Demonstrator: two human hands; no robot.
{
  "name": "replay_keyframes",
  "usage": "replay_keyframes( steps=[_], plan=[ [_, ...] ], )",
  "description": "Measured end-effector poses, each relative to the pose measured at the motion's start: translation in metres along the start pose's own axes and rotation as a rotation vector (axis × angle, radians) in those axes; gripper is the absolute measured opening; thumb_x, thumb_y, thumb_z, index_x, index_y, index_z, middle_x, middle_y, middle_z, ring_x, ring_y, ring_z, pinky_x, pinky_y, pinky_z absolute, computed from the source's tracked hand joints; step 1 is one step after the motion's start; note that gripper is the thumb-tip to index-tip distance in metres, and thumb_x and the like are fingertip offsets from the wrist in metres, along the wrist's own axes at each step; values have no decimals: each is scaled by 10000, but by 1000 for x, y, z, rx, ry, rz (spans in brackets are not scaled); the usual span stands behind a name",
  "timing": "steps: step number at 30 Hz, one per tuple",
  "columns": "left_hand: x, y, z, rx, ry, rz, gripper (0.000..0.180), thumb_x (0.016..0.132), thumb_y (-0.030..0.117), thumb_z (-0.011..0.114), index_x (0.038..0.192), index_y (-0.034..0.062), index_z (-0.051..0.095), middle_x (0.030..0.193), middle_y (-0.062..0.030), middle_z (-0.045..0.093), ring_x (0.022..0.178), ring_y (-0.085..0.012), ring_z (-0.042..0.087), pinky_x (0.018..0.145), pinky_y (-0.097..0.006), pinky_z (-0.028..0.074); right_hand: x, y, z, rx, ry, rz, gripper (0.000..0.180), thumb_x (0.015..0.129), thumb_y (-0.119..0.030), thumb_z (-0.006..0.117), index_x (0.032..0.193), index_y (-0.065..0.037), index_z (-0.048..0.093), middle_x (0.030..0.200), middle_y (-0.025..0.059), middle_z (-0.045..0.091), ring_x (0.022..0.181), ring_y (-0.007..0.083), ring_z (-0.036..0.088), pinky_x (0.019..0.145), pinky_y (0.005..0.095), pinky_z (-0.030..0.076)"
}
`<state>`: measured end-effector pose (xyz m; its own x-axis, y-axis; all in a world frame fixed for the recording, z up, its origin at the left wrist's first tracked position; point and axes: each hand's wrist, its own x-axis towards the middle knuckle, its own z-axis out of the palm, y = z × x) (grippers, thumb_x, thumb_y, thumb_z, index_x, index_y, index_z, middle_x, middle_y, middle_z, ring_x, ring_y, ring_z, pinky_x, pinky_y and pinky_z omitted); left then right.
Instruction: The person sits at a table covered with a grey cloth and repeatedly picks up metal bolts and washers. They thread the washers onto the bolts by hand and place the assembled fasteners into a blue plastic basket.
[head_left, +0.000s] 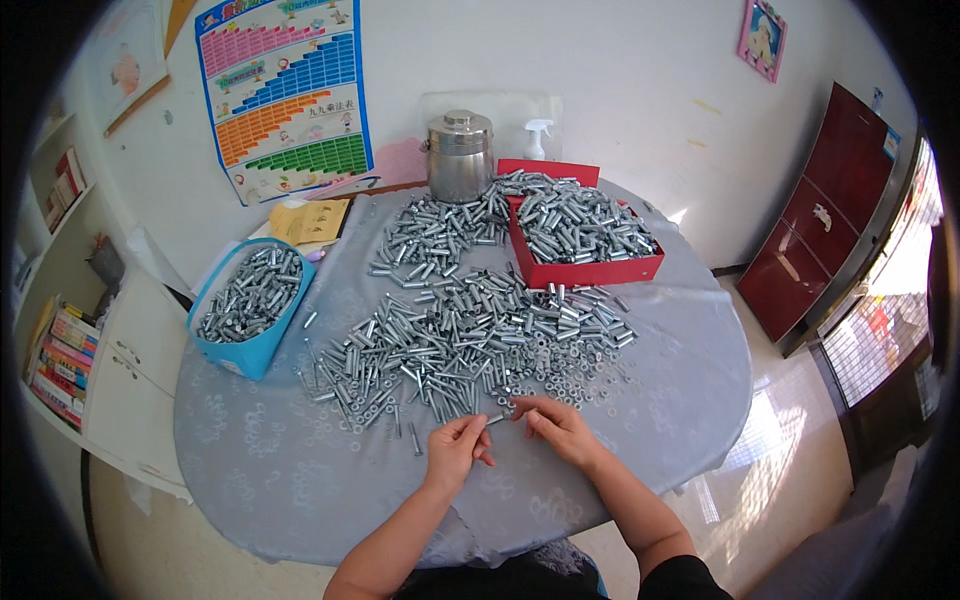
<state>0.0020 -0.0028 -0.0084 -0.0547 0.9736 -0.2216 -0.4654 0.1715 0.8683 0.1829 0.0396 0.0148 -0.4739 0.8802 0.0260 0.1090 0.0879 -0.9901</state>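
Close to the table's near side, my left hand (457, 452) pinches a silver bolt (495, 420), its shank pointing toward the other hand. Just to the right, my right hand (562, 432) has its fingers curled together by the bolt's free end; whatever they hold is too small to make out. Beyond both hands spreads a heap of metal bolts and sleeves (455, 335). Small washers or nuts (560, 365) lie along the heap's near right part. One loose bolt (415, 440) rests left of my left hand.
A blue bin (245, 352) full of metal pieces stands at the left. A heaped red box (590, 272) sits at the back right, near a steel canister (460, 165) and a white spray bottle (536, 140). A grey cloth (330, 510) covers the rounded table.
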Motion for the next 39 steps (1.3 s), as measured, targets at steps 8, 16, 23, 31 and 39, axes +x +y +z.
replay_keyframes(
  steps=[8, 16, 23, 31, 39],
  plan=[
    [14, 27, -17, -153, 280, 126, 195, 858, 151, 558, 812, -38, 582, 661, -50, 549, 505, -77, 469, 512, -301, 529, 3, 18, -10, 72, 119, 29, 317, 917, -262, 453, 874, -8, 638, 757, 35, 612, 630, 80, 520, 573, 218, 426],
    [97, 149, -141, 149, 631, 617, 205, 855, 159, 551, 881, -42, 579, 721, -73, 576, 572, -129, 556, 533, -238, 491, 7, 15, -21, 106, 310, -43, 335, 919, -263, 446, 831, -5, 641, 697, 36, 609, 575, 74, 506, 515, 208, 402],
    [123, 208, -213, 993, 796, 802, 286, 789, 113, 602, 1035, -30, 575, 980, -171, 597, 852, -259, 575, 770, -342, 447, 6, 9, -24, 58, 338, -41, 342, 920, -267, 440, 835, 4, 630, 692, 42, 610, 563, 75, 511, 507, 208, 402],
    [66, 120, -104, 1434, 9, 851, 126, 741, 63, 605, 857, 18, 624, 880, -92, 586, 875, -249, 533, 757, -328, 432, 8, 8, -31, 136, 412, -13, 316, 913, -255, 461, 834, -6, 638, 702, 24, 605, 581, 62, 500, 509, 202, 388],
    [65, 88, -41, 1554, -378, 897, 114, 726, 66, 606, 831, 29, 631, 855, -80, 561, 838, -252, 511, 738, -338, 428, 10, 15, -58, 184, 709, -128, 248, 909, -220, 473, 930, -17, 614, 771, 31, 609, 612, 54, 492, 536, 191, 390]
  ],
)
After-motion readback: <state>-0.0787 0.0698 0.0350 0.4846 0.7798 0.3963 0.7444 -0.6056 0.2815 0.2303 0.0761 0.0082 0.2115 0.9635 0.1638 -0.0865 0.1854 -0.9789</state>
